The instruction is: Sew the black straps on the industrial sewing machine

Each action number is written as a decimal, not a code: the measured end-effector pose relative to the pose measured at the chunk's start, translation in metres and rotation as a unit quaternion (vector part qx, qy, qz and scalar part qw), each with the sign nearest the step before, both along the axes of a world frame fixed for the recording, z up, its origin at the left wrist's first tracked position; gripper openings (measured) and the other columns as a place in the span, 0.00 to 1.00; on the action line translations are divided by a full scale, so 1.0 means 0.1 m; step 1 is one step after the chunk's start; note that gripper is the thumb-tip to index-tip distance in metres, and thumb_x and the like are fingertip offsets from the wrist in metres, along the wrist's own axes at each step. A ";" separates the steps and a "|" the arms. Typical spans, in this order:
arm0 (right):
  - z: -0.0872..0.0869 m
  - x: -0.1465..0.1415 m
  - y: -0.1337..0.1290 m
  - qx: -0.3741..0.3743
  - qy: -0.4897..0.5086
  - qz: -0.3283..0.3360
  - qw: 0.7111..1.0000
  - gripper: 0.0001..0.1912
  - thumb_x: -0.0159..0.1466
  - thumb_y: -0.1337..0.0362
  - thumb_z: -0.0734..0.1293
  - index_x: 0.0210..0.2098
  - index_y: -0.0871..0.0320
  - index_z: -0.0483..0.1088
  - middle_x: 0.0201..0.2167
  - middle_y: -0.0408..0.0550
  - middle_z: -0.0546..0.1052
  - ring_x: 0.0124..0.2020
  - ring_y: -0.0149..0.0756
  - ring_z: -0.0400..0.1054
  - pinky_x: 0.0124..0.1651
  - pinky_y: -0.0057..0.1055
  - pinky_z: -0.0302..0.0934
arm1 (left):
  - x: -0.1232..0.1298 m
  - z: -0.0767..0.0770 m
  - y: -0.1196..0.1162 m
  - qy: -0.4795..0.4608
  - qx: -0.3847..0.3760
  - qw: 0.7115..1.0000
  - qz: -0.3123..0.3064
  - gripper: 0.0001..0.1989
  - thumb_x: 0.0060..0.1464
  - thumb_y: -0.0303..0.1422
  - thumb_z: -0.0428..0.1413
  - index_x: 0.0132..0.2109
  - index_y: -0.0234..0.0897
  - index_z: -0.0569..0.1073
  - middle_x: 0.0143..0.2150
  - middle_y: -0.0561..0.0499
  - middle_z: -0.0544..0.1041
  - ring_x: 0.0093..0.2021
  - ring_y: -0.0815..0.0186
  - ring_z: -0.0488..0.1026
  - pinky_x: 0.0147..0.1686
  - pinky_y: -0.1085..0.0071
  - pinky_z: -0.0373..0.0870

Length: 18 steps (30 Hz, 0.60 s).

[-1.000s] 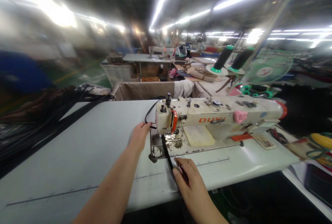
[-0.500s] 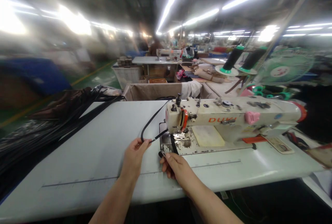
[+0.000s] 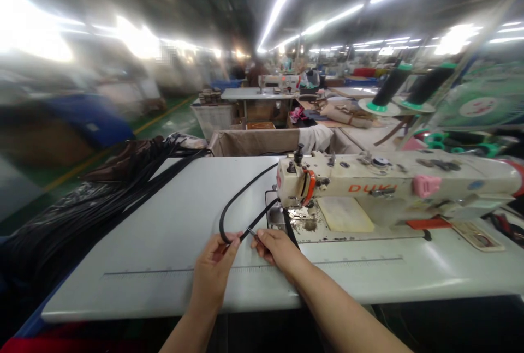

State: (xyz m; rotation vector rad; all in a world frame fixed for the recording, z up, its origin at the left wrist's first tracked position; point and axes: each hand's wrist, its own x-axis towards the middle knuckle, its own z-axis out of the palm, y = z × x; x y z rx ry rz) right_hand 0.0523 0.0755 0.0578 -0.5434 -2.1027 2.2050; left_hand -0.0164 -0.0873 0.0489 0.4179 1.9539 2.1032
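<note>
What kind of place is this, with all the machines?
Most likely a sewing factory. An industrial sewing machine sits on a long table, big thread cones stand behind it, and more sewing tables stretch away under strip lights.

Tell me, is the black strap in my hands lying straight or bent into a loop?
Looped. The black strap curves from behind the sewing machine round to the left hand, then back toward the right hand.

Both bare forearms reach forward and converge just in front of the sewing machine (image 3: 393, 186). The left hand (image 3: 213, 268) is held edge-up, thumb and forefinger pinched together at the top. The right hand (image 3: 278, 246) lies palm-down, fingers curled, fingertips pinched and pointing toward the left hand's, almost touching.
</note>
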 end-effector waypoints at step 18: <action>-0.02 0.70 0.22 0.735 -0.078 -0.077 0.670 0.26 0.67 0.71 0.63 0.65 0.57 0.65 0.45 0.55 0.77 0.42 0.46 0.74 0.39 0.37 0.66 | -0.60 0.00 -0.62 0.098 -0.187 0.978 -0.006 0.20 0.57 0.47 0.58 0.47 0.38 0.81 0.34 0.47 0.81 0.28 0.63 0.75 0.31 0.67 0.75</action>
